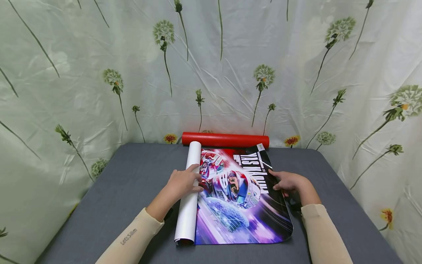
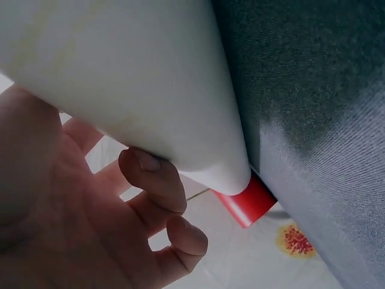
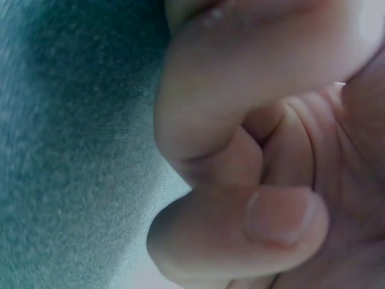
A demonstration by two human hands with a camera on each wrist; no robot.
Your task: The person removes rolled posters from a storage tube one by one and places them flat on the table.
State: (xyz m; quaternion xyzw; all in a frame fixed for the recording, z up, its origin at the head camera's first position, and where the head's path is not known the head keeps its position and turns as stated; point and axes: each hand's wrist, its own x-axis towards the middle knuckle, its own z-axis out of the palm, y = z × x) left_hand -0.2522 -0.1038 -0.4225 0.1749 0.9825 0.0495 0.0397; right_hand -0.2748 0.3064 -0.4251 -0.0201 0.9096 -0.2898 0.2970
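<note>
A glossy racing poster [image 1: 230,216], printed with a helmeted driver, lies partly unrolled on the grey table. Its left part is a white-backed roll [image 1: 186,220]. My left hand [image 1: 184,183] rests over the middle of this roll, fingers relaxed across it. In the left wrist view, loosely bent fingers [image 2: 153,180] lie against the white roll [image 2: 138,78]. At the poster's right edge, my right hand [image 1: 290,183] pinches the border beside the white lettering. The right wrist view shows its curled fingers [image 3: 198,90] close up; the poster is hidden there.
A red tube [image 1: 225,139] lies crosswise at the table's back edge, just behind the poster. Behind the grey table [image 1: 132,198] hangs a pale curtain [image 1: 224,80] with dandelion prints, which also runs along both sides.
</note>
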